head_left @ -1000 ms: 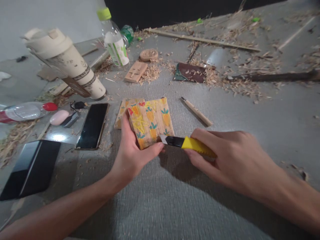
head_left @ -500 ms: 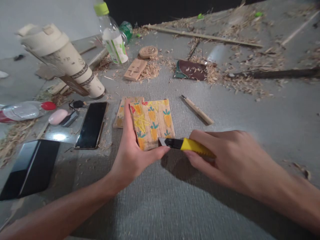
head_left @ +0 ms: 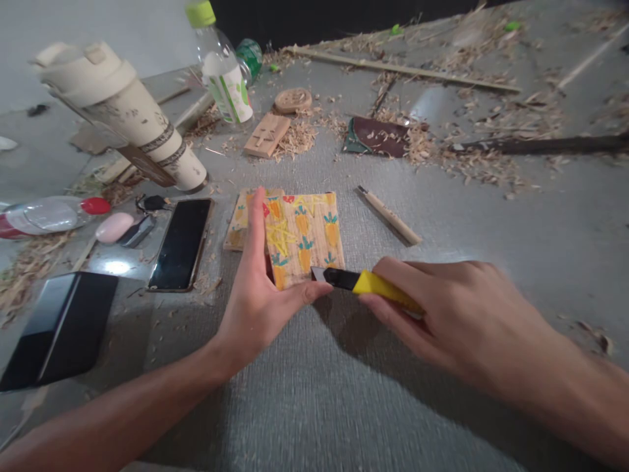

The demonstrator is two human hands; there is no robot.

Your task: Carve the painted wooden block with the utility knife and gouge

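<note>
1. Right hand (head_left: pixel 457 301): fingers curled snugly round the yellow handle of the knife (head_left: pixel 381 288). It is probably light and stiff with a brittle blade, so best gripped there. Its long axis runs crosswise, blade pointing left.
2. Left hand (head_left: pixel 260 298): thumb and forefinger spread wide, holding the painted board (head_left: pixel 314 239) over the tabletop (head_left: pixel 304 406); the other fingers are hidden. Squarish, painted face up, it should be light, stiff and easiest held by the edges.
3. Beyond: a second board (head_left: pixel 238 226).
</note>
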